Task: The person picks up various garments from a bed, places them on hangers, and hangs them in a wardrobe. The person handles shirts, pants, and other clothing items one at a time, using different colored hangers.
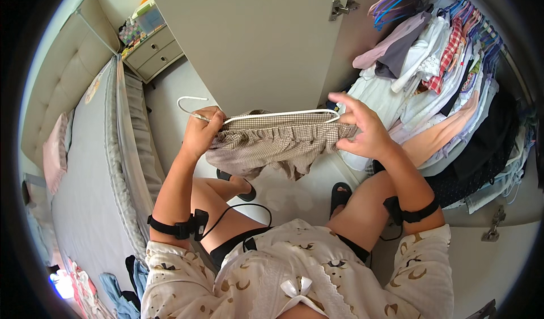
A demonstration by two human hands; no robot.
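Note:
Before me hangs a brown-and-white checked garment (272, 149) with a gathered elastic waistband, its lower part bunched. A white hanger (280, 114) lies along the waistband's upper opening, its hook sticking out to the left. My left hand (202, 132) is closed in a fist around the hanger's neck and the garment's left end. At the other end, my right hand (363, 125) has its thumb and curled fingers at the waistband's edge, close to the hanger's tip, while the index finger points away. Part of the hanger inside the cloth is hidden.
An open wardrobe door (255, 42) stands ahead. On the right, many clothes (425, 89) hang from a metal rail (510, 59), with spare hangers (395, 4) at its far end. A bed (85, 157) runs along the left, and a drawer cabinet (155, 53) stands beyond it.

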